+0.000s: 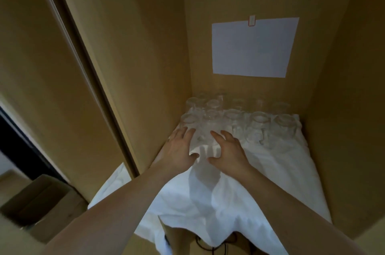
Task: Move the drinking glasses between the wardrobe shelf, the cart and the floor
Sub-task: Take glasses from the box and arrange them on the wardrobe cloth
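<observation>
Several clear drinking glasses (258, 123) stand in rows at the back of the wardrobe shelf, on a white cloth (260, 173). One glass (206, 129) at the front left of the group stands between my two hands. My left hand (180, 147) reaches in on its left with fingers straight and spread, fingertips by the neighbouring glass (188, 119). On the right side of that front glass is my right hand (228, 149), fingers loosely arched and thumb spread. Neither hand plainly grips a glass. The glasses' lower parts are blurred and hard to separate.
Wooden wardrobe walls close the shelf on the left (145, 67), back and right (343, 109). A white paper sheet (253, 47) is taped to the back wall. A sliding door (52, 67) stands left; a cardboard box (43, 202) sits on the floor below it.
</observation>
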Motion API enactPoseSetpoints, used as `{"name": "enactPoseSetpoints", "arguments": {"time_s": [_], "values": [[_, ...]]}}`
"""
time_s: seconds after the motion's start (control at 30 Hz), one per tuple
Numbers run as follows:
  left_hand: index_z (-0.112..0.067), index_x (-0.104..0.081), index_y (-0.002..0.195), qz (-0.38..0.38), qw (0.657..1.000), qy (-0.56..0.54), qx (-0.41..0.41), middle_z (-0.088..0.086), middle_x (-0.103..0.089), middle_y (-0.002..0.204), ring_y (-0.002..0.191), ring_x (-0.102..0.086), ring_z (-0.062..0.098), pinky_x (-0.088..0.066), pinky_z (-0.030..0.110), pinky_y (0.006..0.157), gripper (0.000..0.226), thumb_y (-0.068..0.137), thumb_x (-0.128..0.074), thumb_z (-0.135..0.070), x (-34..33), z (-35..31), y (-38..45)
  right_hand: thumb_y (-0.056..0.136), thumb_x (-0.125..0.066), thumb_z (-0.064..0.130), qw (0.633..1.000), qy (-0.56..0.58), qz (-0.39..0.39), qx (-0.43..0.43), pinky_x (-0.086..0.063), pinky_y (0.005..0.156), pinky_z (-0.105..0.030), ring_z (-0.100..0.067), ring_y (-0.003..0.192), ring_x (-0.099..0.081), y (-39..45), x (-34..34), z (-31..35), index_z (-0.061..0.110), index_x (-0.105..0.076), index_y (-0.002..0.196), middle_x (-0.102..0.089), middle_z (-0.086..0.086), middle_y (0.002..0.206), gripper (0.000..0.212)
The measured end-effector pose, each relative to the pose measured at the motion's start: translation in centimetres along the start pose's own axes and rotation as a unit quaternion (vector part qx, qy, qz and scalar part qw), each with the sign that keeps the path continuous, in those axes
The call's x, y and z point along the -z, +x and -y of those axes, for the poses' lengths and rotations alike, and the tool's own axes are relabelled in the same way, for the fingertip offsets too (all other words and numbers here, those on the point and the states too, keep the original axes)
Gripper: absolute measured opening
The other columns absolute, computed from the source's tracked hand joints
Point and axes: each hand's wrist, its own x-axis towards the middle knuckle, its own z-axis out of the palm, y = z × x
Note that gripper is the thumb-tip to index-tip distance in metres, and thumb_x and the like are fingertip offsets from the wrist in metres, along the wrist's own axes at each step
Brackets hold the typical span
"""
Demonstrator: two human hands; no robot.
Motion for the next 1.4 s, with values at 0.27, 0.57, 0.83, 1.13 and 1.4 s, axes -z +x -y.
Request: {"name": "enactPoseSetpoints", "arguments": {"time_s": [0.27, 0.57, 0.83, 1.13, 1.4], "values": [[-0.019, -0.025, 0.158, 0.047, 0.999, 0.020, 0.018, 0.010, -0.025, 0.164, 0.151, -0.022, 0.029, -0.030, 0.044, 0.118, 0.083, 0.092, -0.070, -0.041, -1.4, 0.5, -3.8, 0.086, -0.071, 0.045, 0.999, 0.005, 0.047, -0.010, -0.031, 0.118, -0.044, -0.031, 0.148, -0.022, -2.6, -2.8, 0.1, 0.036, -0.021, 0.159, -0.015, -0.003, 0.167, 0.089], [-0.021, -0.025, 0.158, 0.045, 0.999, -0.003, 0.003, 0.008, -0.023, 0.165, 0.152, -0.021, 0.027, -0.028, 0.041, 0.121, 0.082, 0.092, -0.069, -0.043, -2.0, 3.9, -6.1, 0.086, -0.071, 0.047, 0.998, -0.024, 0.048, -0.030, -0.031, 0.116, -0.038, -0.029, 0.148, -0.025, -4.2, -5.5, 3.0, 0.035, -0.023, 0.159, -0.016, -0.002, 0.167, 0.088], [-0.024, -0.030, 0.155, 0.045, 0.998, -0.050, 0.002, 0.007, -0.029, 0.162, 0.146, -0.030, 0.030, -0.037, 0.042, 0.113, 0.077, 0.091, -0.070, -0.041, -0.9, 10.3, -11.0, 0.084, -0.072, 0.052, 0.996, -0.061, 0.048, -0.032, -0.035, 0.113, -0.039, -0.030, 0.143, -0.029, -5.4, -9.6, 10.2, 0.033, -0.024, 0.158, -0.020, -0.003, 0.165, 0.090], [-0.023, -0.027, 0.157, 0.061, 0.997, -0.050, 0.017, 0.007, -0.022, 0.165, 0.150, -0.021, 0.029, -0.034, 0.043, 0.116, 0.077, 0.093, -0.067, -0.041, 0.4, 20.8, -18.1, 0.087, -0.070, 0.052, 0.993, -0.074, 0.080, -0.038, -0.034, 0.115, -0.039, -0.028, 0.147, -0.024, -7.7, -17.1, 19.7, 0.035, -0.021, 0.159, -0.015, 0.000, 0.167, 0.089], [-0.024, -0.026, 0.156, 0.074, 0.993, -0.045, 0.083, 0.008, -0.021, 0.166, 0.150, -0.022, 0.030, -0.034, 0.044, 0.117, 0.078, 0.093, -0.066, -0.046, 3.0, 31.2, -23.6, 0.088, -0.069, 0.051, 0.989, -0.062, 0.130, -0.015, -0.031, 0.119, -0.038, -0.028, 0.150, -0.021, -8.9, -24.5, 28.6, 0.033, -0.019, 0.160, -0.015, -0.002, 0.167, 0.089]]}}
